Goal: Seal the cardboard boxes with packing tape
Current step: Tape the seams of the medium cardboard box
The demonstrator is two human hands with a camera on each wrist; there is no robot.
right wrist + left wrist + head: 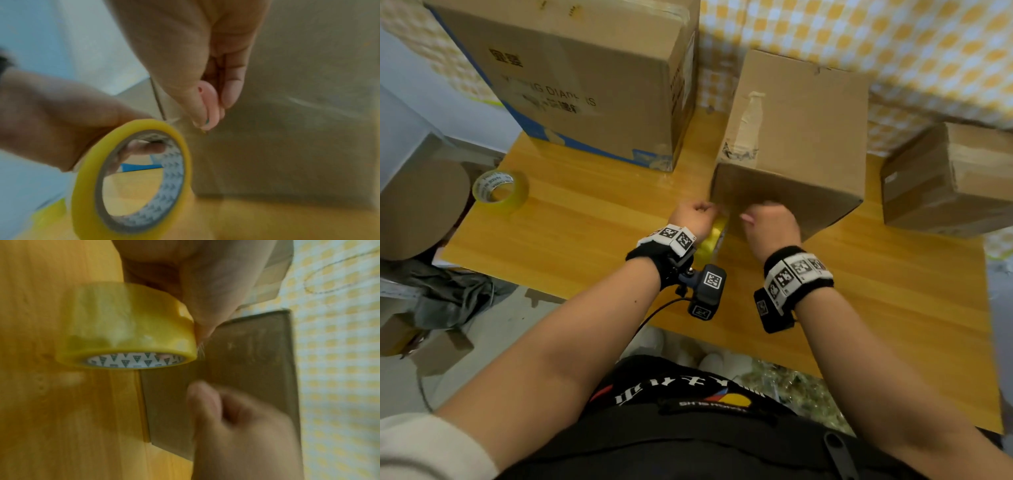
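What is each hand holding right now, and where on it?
The left hand grips the yellow tape roll, fingers through its core. The right hand pinches a small pink cutter between thumb and fingers.

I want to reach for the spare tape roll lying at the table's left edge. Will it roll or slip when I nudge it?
The spare tape roll lies flat on its side, so it probably slides rather than rolls. Its open core suggests it is light for its size and easily hooked with a finger. It sits near the table edge, so a careless push might knock it off.
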